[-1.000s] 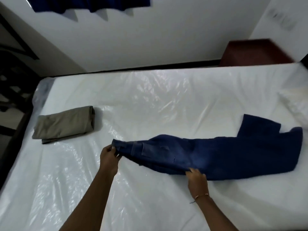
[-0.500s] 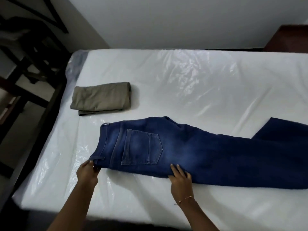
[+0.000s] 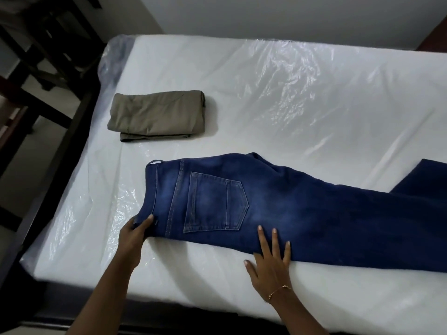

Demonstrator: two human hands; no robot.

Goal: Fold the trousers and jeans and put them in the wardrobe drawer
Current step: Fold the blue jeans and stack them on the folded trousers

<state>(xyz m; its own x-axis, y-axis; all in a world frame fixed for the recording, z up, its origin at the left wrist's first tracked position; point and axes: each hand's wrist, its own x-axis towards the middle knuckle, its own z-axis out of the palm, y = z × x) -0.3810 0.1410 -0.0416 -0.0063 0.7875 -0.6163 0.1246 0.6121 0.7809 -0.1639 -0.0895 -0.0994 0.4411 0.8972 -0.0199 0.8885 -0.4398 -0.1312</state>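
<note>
Blue jeans [image 3: 302,209] lie folded lengthwise on the plastic-covered mattress [image 3: 290,97], back pocket up, waistband to the left, legs running off the right edge of view. My left hand [image 3: 135,232] pinches the near corner of the waistband. My right hand [image 3: 271,259] rests flat with fingers spread on the near edge of the seat. Olive trousers [image 3: 157,114] sit folded in a neat rectangle farther back on the left, apart from both hands.
A dark bed frame [image 3: 70,146] runs along the mattress's left side, with dark wooden furniture [image 3: 43,44] beyond it. A white wall [image 3: 266,15] stands behind the bed. A reddish-brown piece of furniture [image 3: 437,37] shows at the far right.
The jeans have been laid flat with the pocket side up and smoothed. My right hand opened and now presses flat on the denim. The view shifted left and closer.
</note>
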